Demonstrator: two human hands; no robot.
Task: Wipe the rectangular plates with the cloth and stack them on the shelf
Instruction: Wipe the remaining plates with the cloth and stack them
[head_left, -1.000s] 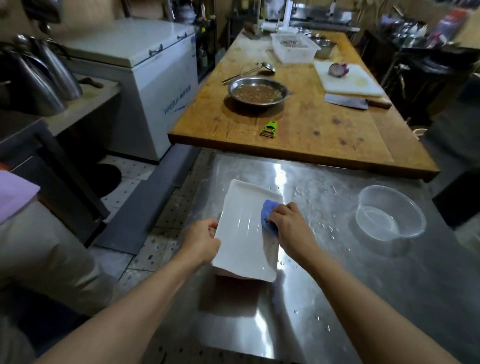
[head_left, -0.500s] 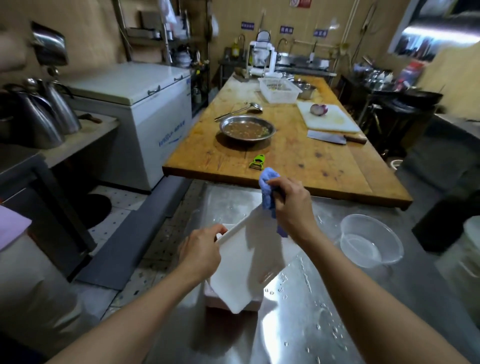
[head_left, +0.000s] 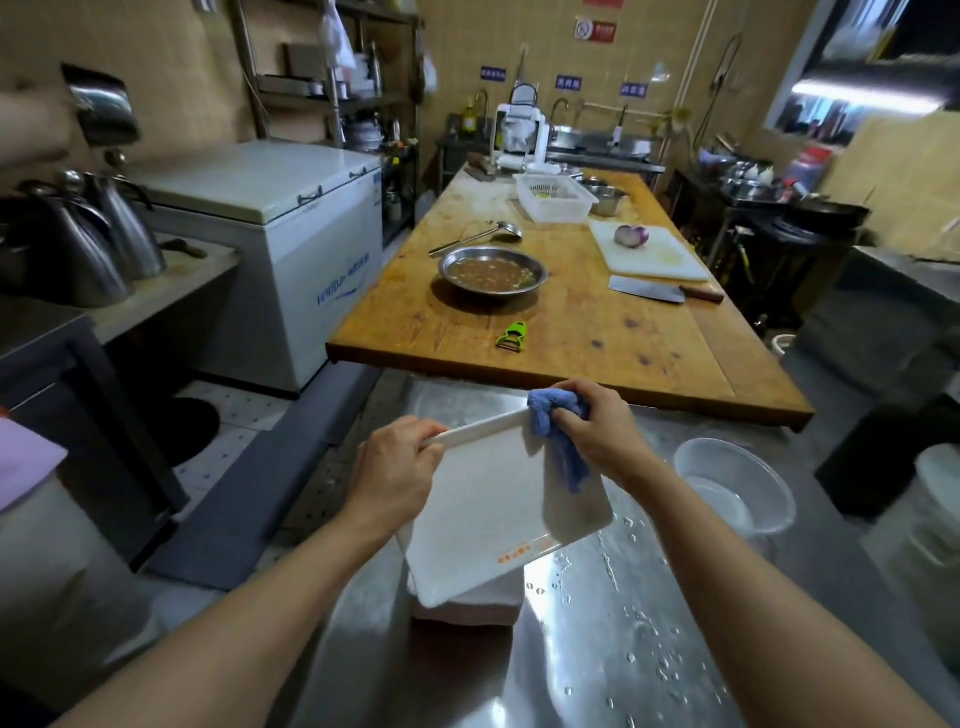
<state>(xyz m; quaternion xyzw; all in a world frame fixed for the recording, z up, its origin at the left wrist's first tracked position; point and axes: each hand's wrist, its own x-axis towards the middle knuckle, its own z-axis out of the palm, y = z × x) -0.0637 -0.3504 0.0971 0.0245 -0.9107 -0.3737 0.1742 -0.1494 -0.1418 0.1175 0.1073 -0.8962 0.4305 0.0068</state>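
A white rectangular plate (head_left: 488, 514) is tilted up off the steel counter (head_left: 597, 649), its underside with orange print facing me. My left hand (head_left: 397, 470) grips the plate's upper left edge. My right hand (head_left: 597, 431) holds a blue cloth (head_left: 558, 431) bunched over the plate's top right edge, with a tail of cloth hanging down the back. Beneath the raised plate lies a low stack of white plates (head_left: 467, 603), mostly hidden by it.
A clear plastic bowl (head_left: 737, 488) holding water stands right of the plate amid water drops. Beyond is a wooden table (head_left: 597, 332) with a green peeler (head_left: 511, 336), metal dish, cleaver and cutting board. A white chest freezer (head_left: 291, 244) and metal shelving (head_left: 332, 88) stand at left.
The plate went from lying flat to raised and flipped, underside toward me. My right hand with the cloth moved from the plate's face to its top edge. The camera tilted upward.
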